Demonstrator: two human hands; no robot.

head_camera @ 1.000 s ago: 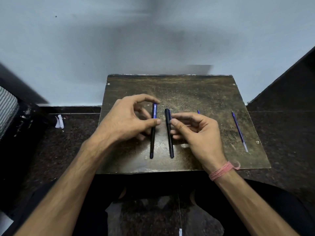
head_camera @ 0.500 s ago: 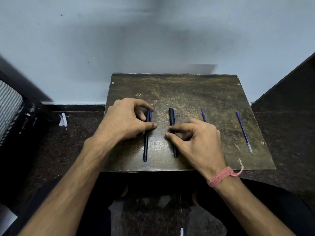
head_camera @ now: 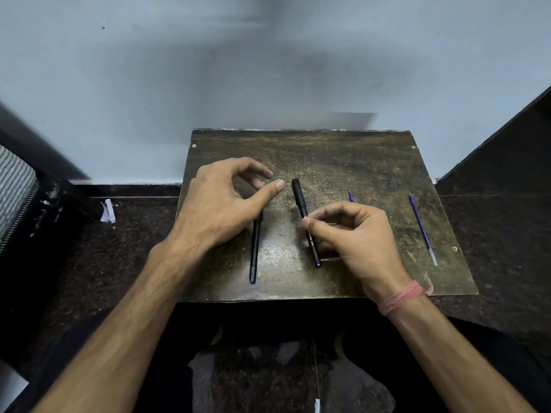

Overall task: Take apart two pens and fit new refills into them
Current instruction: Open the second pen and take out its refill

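Note:
Two dark pens are on a worn brown board (head_camera: 343, 156). The left pen (head_camera: 254, 251) lies flat, its far end hidden under my left hand (head_camera: 220, 204), which hovers above it with fingers apart and holds nothing. My right hand (head_camera: 354, 236) pinches the capped black pen (head_camera: 299, 198) around its middle, cap end pointing away from me and the pen tilted left at the top. A blue refill (head_camera: 422, 231) lies at the board's right side. The tip of a second blue refill (head_camera: 351, 196) shows just beyond my right hand's knuckles.
The board rests low against a pale wall (head_camera: 268, 70). Dark speckled floor (head_camera: 128, 234) surrounds it. A scrap of white paper (head_camera: 107, 210) lies on the floor at the left. A striped object (head_camera: 13, 186) stands at the far left edge.
My left hand let go of the left pen and lifted, opening its fingers. My right hand closed on the black pen and tilted it, raising it slightly off the board.

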